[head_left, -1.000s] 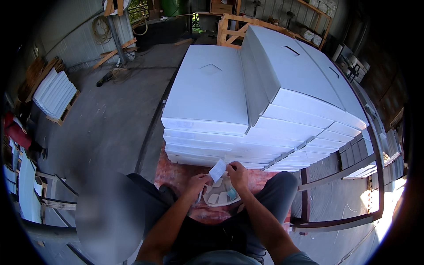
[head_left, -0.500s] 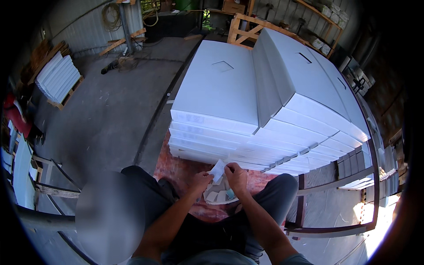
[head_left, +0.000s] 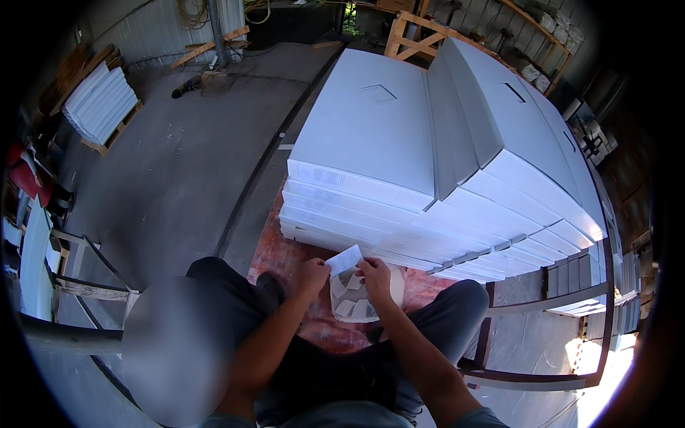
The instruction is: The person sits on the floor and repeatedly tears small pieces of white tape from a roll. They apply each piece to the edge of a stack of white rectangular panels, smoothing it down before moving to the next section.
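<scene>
A small white paper slip [head_left: 344, 260], maybe a label, is stretched between my hands just in front of the stacked white boxes. My left hand [head_left: 311, 276] pinches its left end. At the slip's right end are the bent fingertips of my right hand [head_left: 376, 278], closed at its edge. Below them, between my knees, a pale, round-edged container or bag [head_left: 395, 287] holds several loose whitish pieces [head_left: 349, 298]. The nearest box [head_left: 360, 128] carries a faint printed patch on its front side.
A taller stack of white boxes [head_left: 492, 160] rises to the right. Under me is a reddish, worn board [head_left: 280, 246]. Dark metal rails [head_left: 546, 298] run at the right. Far left are another stack of white packs [head_left: 102, 105] and a person in red [head_left: 27, 178].
The slip has turned flatter and now lies more level between my hands, its right end nearer my right fingers. The view has shifted slightly, showing more of the container.
</scene>
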The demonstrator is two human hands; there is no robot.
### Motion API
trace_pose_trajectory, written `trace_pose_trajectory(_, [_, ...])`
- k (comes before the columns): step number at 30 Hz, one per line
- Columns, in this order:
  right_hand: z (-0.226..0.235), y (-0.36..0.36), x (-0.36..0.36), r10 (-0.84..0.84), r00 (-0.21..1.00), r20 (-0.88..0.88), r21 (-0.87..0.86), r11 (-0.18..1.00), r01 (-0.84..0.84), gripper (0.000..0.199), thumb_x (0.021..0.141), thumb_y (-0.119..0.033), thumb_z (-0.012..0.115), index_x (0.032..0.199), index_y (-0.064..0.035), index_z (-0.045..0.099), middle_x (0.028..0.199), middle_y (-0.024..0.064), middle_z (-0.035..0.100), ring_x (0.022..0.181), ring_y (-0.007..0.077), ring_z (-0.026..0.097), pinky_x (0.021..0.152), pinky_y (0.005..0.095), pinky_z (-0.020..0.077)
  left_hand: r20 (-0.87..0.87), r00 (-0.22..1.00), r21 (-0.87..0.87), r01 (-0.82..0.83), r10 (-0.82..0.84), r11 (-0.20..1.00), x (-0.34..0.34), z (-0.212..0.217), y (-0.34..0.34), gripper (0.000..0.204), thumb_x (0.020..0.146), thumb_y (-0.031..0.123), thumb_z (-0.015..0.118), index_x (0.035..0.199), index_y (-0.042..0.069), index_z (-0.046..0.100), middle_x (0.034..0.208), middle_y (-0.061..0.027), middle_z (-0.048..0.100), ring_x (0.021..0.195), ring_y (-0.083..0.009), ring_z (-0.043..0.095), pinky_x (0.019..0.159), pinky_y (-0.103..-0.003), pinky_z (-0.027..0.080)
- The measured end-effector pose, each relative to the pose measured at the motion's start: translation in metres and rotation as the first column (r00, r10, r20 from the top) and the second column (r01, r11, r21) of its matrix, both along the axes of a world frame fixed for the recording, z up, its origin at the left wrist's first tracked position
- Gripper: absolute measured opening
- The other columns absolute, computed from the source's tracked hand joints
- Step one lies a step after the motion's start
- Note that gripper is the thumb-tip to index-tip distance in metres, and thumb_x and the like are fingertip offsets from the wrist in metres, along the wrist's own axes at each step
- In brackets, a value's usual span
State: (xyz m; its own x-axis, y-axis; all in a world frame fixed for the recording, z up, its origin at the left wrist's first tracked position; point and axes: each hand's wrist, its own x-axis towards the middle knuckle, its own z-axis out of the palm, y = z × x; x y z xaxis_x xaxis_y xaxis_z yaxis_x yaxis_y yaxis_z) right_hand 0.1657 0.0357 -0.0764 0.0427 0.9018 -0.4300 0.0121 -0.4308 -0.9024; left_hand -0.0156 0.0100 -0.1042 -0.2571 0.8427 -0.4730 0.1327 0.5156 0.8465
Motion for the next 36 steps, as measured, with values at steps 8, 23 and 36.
trace_pose_trajectory(8, [-0.047,0.009,-0.072,-0.202,0.894,-0.401,-0.317,0.946,0.071,0.027,0.087,-0.017,0.065,0.111,-0.0070,0.058,0.094,0.0038,0.064,0.082,0.0167,0.063,0.069,0.0329,0.0505,-0.520,0.850,0.053,0.134,-0.087,0.990,-0.064,-0.012,0.038,0.022,0.078,0.018,0.059,0.091,0.005,0.072,0.090,-0.0185,0.070,0.089,-0.0361,0.067,0.077,-0.044,0.053])
trace_pose_trajectory(23, [-0.104,0.036,-0.149,-0.366,0.781,-0.505,-0.487,0.869,0.092,0.041,0.090,-0.018,0.063,0.129,-0.0147,0.055,0.110,-0.0010,0.063,0.101,0.0173,0.060,0.083,0.0353,0.0465,-0.649,0.759,-0.007,-0.071,0.049,0.997,-0.108,-0.042,0.087,0.026,0.085,0.021,0.058,0.105,0.014,0.072,0.136,-0.0141,0.053,0.117,-0.0344,0.057,0.097,-0.047,0.048])
trace_pose_trajectory(36, [-0.118,0.058,-0.159,-0.380,0.730,-0.568,-0.474,0.876,0.087,0.047,0.088,-0.016,0.065,0.132,-0.0129,0.049,0.115,0.0010,0.058,0.098,0.0212,0.057,0.080,0.0400,0.0450,-0.745,0.665,-0.011,-0.083,0.048,0.996,-0.120,-0.068,0.108,0.026,0.087,0.028,0.055,0.105,0.016,0.071,0.102,-0.0149,0.068,0.091,-0.0359,0.068,0.079,-0.047,0.056])
